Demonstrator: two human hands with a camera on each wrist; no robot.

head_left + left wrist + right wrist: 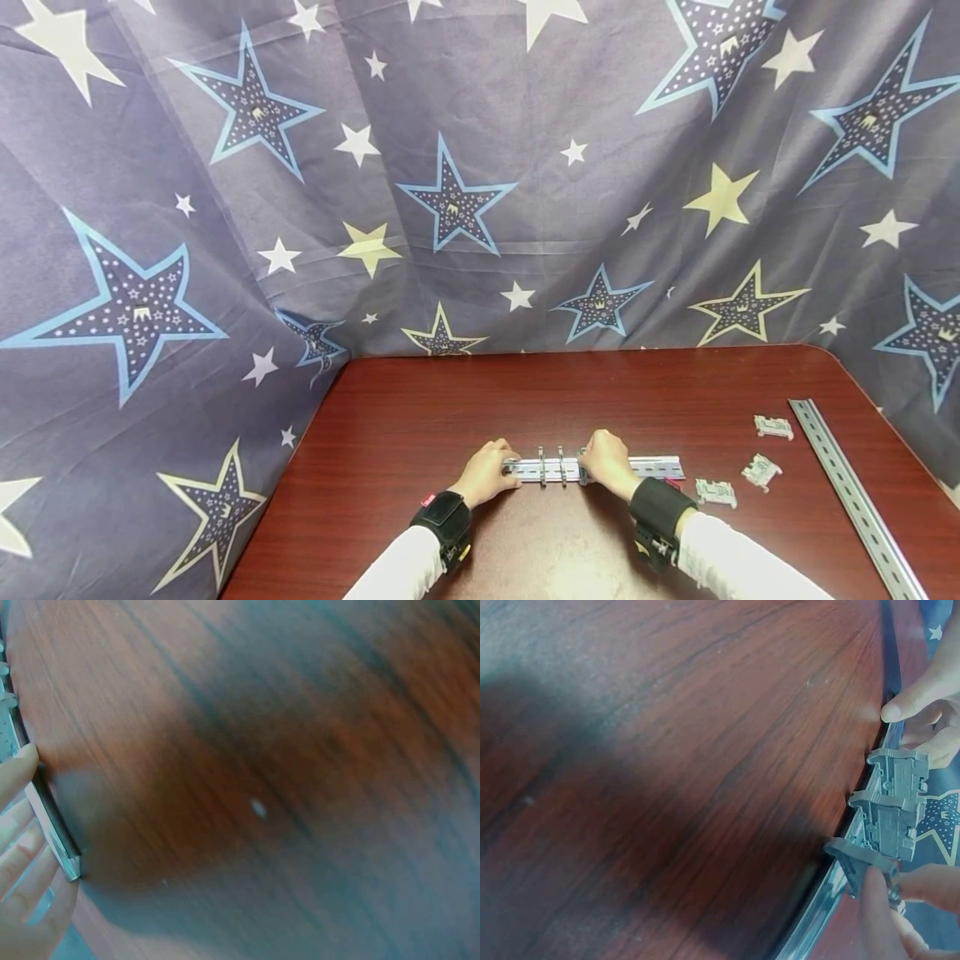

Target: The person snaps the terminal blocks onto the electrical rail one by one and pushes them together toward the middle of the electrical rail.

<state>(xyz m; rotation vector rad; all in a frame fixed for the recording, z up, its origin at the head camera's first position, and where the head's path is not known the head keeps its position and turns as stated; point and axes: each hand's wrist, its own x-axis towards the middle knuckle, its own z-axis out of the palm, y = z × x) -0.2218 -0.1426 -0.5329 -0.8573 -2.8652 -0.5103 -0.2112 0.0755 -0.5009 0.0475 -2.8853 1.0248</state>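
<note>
A slotted metal DIN rail [660, 467] lies crosswise on the table in front of me. My left hand [483, 473] grips its left end, thumb on the near edge and fingers on the far side, as the left wrist view also shows. Two thin grey terminal blocks, one left [542, 467] and one right [562, 467], stand upright across the rail between my hands. Just right of them, my right hand [609, 462] pinches a third terminal block [855, 859]. It sits at the rail, tilted against the other two in the right wrist view.
Three loose terminal blocks, far [773, 427], middle [761, 472] and near [716, 492], lie right of the rail. A longer slotted rail [855, 500] runs along the right side of the reddish-brown table [420, 400]. Star-patterned cloth [480, 275] hangs behind and at the left.
</note>
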